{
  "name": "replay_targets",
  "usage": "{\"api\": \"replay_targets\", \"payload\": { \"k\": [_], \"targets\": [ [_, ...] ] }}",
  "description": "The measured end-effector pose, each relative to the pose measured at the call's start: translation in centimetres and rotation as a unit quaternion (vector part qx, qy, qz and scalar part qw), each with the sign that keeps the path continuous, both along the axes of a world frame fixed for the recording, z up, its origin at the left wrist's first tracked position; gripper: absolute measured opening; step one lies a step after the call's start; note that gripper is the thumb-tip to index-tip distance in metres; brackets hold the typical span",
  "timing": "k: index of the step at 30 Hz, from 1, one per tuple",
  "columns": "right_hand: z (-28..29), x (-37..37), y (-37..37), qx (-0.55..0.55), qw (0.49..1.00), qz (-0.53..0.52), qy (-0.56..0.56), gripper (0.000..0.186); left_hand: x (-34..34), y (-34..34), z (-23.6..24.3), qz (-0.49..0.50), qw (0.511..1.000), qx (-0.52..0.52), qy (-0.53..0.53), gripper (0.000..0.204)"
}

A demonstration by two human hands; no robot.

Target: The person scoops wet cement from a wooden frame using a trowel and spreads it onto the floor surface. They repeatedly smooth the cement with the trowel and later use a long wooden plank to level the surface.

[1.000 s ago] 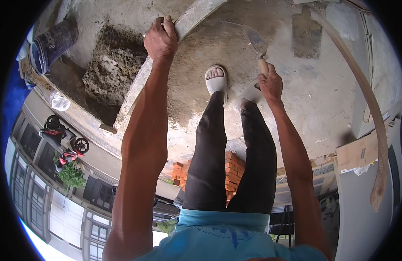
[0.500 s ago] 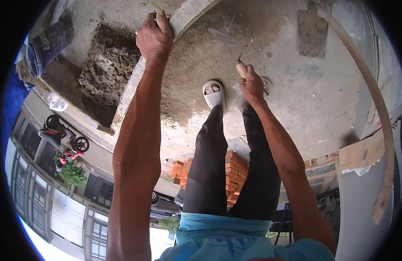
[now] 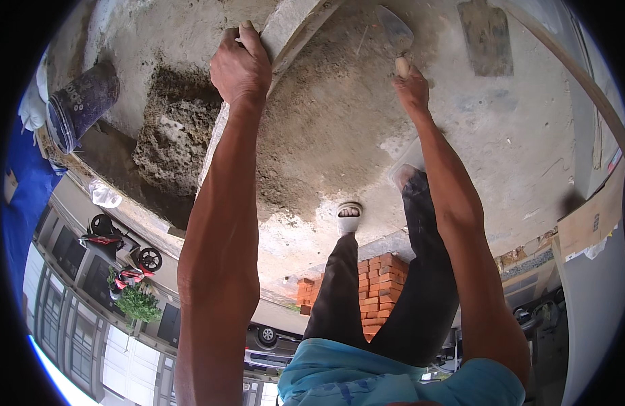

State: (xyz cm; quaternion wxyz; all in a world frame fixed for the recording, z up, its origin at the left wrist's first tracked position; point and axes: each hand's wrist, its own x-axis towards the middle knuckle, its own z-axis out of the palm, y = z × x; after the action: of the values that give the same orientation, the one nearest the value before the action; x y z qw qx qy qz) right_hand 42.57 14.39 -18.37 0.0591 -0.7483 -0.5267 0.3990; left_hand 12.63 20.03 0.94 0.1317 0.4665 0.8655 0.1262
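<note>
My left hand (image 3: 242, 68) is closed on the edge of a long, pale, mortar-stained board (image 3: 295, 30), which slants from the top of the view down toward my left forearm. Part of the board is hidden behind that arm. In my right hand (image 3: 413, 89), the fingers wrap round the wooden handle of a trowel (image 3: 396, 31). Its metal blade points away from me over the concrete floor (image 3: 339, 115). Left of the board lies a rough, dark, damp patch of mortar or earth (image 3: 174, 132).
A dark bucket (image 3: 89, 98) lies tipped at the left. At the upper right is a flat shovel blade (image 3: 486, 39) with a long curved wooden handle (image 3: 576, 71). Stacked red bricks (image 3: 383, 284) stand behind my legs. A motorbike (image 3: 123, 252) and a car (image 3: 272, 345) are outside.
My right hand has moved away from me and slightly right with the trowel, its blade now farther forward. My feet have stepped apart. My left hand stays on the board.
</note>
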Motion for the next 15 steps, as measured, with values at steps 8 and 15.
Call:
{"api": "replay_targets", "payload": {
  "k": [8, 15],
  "targets": [
    [2.6, -3.5, -7.8, -0.066, 0.987, 0.147, 0.003, 0.024, -0.4, -0.5, 0.0, -0.012, 1.0, 0.016, 0.019, 0.052],
    [0.9, -2.9, -1.7, 0.106, 0.979, -0.109, 0.135, 0.021, -0.5, -0.4, -0.2, -0.005, 1.0, -0.011, -0.004, 0.052]
  ]
}}
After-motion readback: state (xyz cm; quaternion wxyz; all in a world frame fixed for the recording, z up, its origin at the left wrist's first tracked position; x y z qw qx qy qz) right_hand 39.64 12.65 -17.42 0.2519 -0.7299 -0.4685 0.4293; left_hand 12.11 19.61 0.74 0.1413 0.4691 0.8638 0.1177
